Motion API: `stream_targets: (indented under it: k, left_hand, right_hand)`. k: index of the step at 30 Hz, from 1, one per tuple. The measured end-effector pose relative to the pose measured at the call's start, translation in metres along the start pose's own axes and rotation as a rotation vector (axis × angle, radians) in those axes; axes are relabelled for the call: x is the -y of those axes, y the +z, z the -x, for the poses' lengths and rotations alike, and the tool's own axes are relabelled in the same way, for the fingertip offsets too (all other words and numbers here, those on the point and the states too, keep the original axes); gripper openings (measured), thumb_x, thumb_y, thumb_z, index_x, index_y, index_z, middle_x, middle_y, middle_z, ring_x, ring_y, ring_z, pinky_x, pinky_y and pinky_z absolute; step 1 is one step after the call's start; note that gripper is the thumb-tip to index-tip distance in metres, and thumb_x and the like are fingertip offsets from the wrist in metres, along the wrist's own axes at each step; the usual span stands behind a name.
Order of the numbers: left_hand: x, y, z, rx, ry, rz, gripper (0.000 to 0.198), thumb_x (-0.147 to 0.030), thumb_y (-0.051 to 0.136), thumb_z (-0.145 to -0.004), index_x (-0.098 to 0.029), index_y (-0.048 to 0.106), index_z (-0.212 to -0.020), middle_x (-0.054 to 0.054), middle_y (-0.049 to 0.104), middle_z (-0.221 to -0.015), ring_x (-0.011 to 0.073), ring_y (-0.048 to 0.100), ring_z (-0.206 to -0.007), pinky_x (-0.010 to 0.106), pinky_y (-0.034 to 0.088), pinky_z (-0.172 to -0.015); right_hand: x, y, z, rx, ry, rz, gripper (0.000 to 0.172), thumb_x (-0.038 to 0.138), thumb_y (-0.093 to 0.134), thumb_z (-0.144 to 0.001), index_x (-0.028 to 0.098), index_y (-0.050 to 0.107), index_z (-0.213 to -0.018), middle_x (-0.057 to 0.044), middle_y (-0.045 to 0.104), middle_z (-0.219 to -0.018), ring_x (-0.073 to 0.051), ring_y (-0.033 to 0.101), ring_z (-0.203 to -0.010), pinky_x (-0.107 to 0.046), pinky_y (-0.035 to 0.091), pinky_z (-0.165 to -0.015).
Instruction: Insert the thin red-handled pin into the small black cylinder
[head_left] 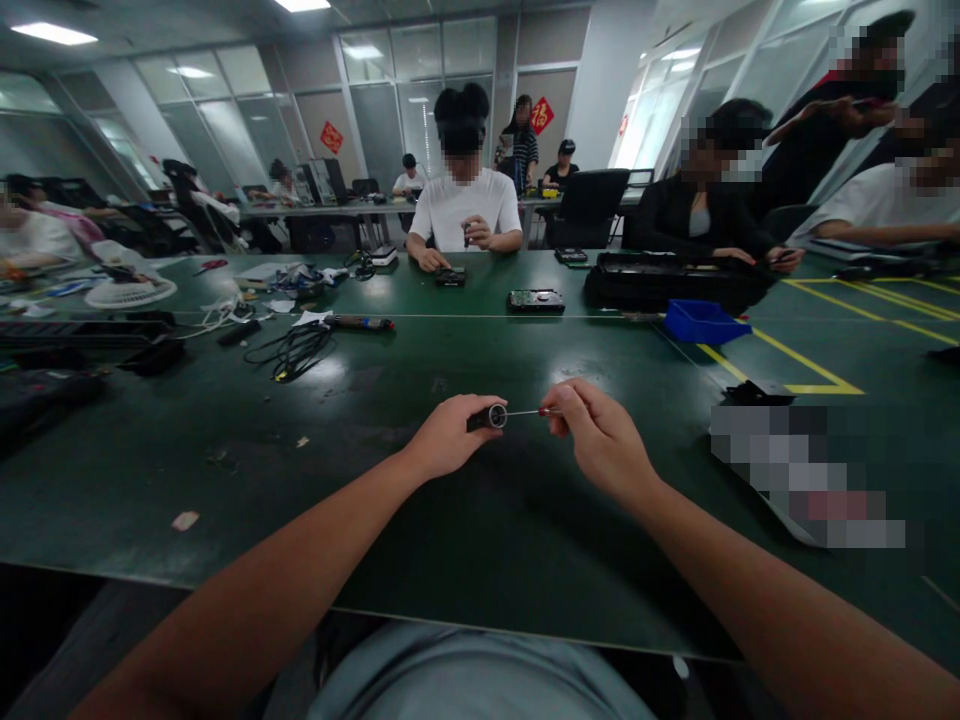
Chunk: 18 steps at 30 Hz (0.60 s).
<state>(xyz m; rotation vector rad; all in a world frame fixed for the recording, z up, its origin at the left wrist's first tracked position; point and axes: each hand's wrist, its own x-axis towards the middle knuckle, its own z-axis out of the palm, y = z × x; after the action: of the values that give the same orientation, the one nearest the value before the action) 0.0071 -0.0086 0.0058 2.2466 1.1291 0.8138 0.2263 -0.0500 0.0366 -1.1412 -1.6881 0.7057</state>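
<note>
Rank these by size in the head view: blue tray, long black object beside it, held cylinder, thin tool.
1. Long black object
2. Blue tray
3. Unsure between held cylinder and thin tool: left hand and right hand partly cover them.

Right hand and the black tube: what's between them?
A thin metal rod, stretching from the right hand toward the tube, as the head view shows. Whether its tip touches, I can't tell.
</note>
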Motion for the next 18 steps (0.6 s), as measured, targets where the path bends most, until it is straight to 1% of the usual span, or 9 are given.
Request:
stream_targets:
  k: [2, 4, 5, 8, 11, 13, 16, 18]
  left_hand:
    - [-0.001, 0.0, 0.0, -0.007, -0.003, 0.005, 0.038, -0.02, 0.071, -0.087, -0.022, 0.065, -0.125, 0.004, 0.068, -0.123, 0.0222, 0.061, -0.115, 0.039, 0.045, -0.104]
    - [-0.002, -0.001, 0.0, -0.022, -0.007, 0.018, 0.038, -0.02, 0.071, -0.087, -0.022, 0.065, -0.125, 0.004, 0.068, -0.123, 0.0217, 0.062, -0.115, 0.038, 0.045, -0.103]
    - [-0.002, -0.001, 0.0, -0.028, -0.008, 0.025, 0.038, -0.02, 0.071, -0.087, -0.023, 0.065, -0.125, 0.004, 0.068, -0.123, 0.0215, 0.062, -0.115, 0.038, 0.045, -0.103]
    - [-0.004, -0.001, 0.0, -0.036, -0.017, 0.029, 0.039, -0.019, 0.071, -0.087, -0.023, 0.065, -0.125, 0.004, 0.068, -0.123, 0.0219, 0.062, -0.115, 0.038, 0.046, -0.103]
    - [-0.004, -0.001, 0.0, -0.039, -0.013, 0.016, 0.038, -0.02, 0.071, -0.087, -0.022, 0.065, -0.125, 0.005, 0.068, -0.123, 0.0225, 0.062, -0.115, 0.039, 0.046, -0.103]
    - [-0.003, 0.0, 0.0, -0.034, 0.009, 0.006, 0.038, -0.021, 0.071, -0.087, -0.021, 0.065, -0.125, 0.005, 0.068, -0.123, 0.0227, 0.062, -0.115, 0.04, 0.045, -0.103]
    - [-0.002, 0.0, -0.001, -0.009, 0.058, 0.005, 0.038, -0.02, 0.072, -0.087, -0.023, 0.065, -0.124, 0.005, 0.069, -0.122, 0.0224, 0.062, -0.114, 0.04, 0.045, -0.103]
    - [-0.002, -0.001, -0.001, -0.004, 0.078, 0.01, 0.037, -0.02, 0.071, -0.088, -0.023, 0.065, -0.124, 0.005, 0.068, -0.122, 0.0223, 0.061, -0.114, 0.04, 0.044, -0.104]
  right_hand:
    - [0.0, 0.001, 0.0, -0.037, 0.015, 0.012, 0.025, 0.041, 0.047, -0.098, 0.022, 0.061, -0.089, 0.0, 0.06, -0.071, -0.017, 0.059, -0.066, -0.032, 0.045, -0.063]
    - [-0.002, 0.002, 0.0, -0.082, 0.021, -0.046, 0.017, 0.038, 0.053, -0.095, 0.022, 0.059, -0.094, -0.002, 0.064, -0.079, -0.018, 0.063, -0.073, -0.033, 0.049, -0.067]
    - [-0.003, 0.003, -0.001, -0.101, 0.021, -0.084, 0.016, 0.037, 0.056, -0.093, 0.022, 0.059, -0.096, -0.003, 0.066, -0.083, -0.019, 0.065, -0.076, -0.034, 0.051, -0.07]
    - [-0.005, 0.004, -0.002, -0.121, 0.023, -0.157, 0.019, 0.039, 0.06, -0.091, 0.021, 0.061, -0.097, -0.005, 0.069, -0.086, -0.02, 0.067, -0.08, -0.036, 0.053, -0.074]
    - [-0.007, 0.005, -0.002, -0.117, 0.03, -0.175, 0.024, 0.044, 0.058, -0.093, 0.021, 0.065, -0.097, -0.005, 0.07, -0.085, -0.019, 0.067, -0.078, -0.037, 0.053, -0.075]
    - [-0.01, 0.007, -0.003, -0.141, 0.048, -0.199, 0.027, 0.046, 0.057, -0.094, 0.021, 0.067, -0.097, -0.004, 0.069, -0.084, -0.019, 0.066, -0.077, -0.037, 0.053, -0.076]
    - [-0.017, 0.008, -0.007, -0.194, 0.144, -0.351, 0.028, 0.049, 0.061, -0.091, 0.021, 0.069, -0.092, -0.003, 0.066, -0.082, -0.017, 0.063, -0.075, -0.036, 0.053, -0.077]
    - [-0.021, 0.008, -0.012, -0.231, 0.282, -0.573, 0.027, 0.048, 0.068, -0.085, 0.021, 0.068, -0.086, -0.002, 0.064, -0.079, -0.016, 0.061, -0.072, -0.035, 0.054, -0.074]
